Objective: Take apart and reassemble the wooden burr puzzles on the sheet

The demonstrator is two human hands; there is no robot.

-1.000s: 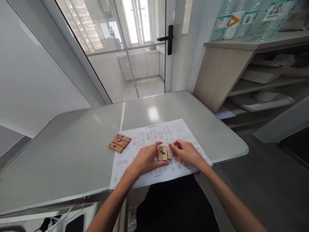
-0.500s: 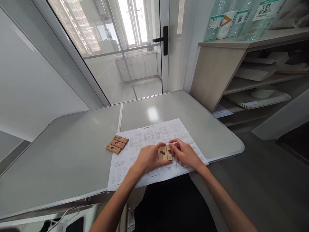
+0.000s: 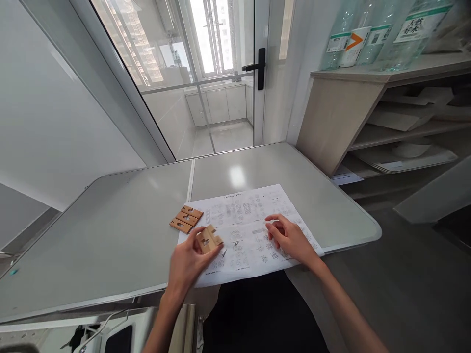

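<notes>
My left hand point(image 3: 184, 261) grips light wooden notched pieces point(image 3: 211, 239) between thumb and fingers, raised and tilted above the left part of the printed paper sheet point(image 3: 250, 272). The pieces lie side by side with cut-outs between them; how many there are, I cannot tell. My right hand point(image 3: 289, 239) hovers over the right side of the sheet, fingers loosely bent and apart, with nothing in it. Three browner wooden slats with cut-outs point(image 3: 186, 219) lie together at the sheet's upper left corner. Small dark specks point(image 3: 224, 253) show on the paper near my left thumb.
The sheet lies on a grey table point(image 3: 154, 235) with a rounded right corner. Beyond it stands a glass door with a black handle point(image 3: 261, 68). On the right, a wooden shelf unit point(image 3: 342, 108) carries clear plastic bottles point(image 3: 368, 44). A white surface with a cable is at lower left.
My hands have separated. The left one carried the wooden pieces leftward and tilted them, while the right one let go of them and stays over the sheet. The slats have not moved.
</notes>
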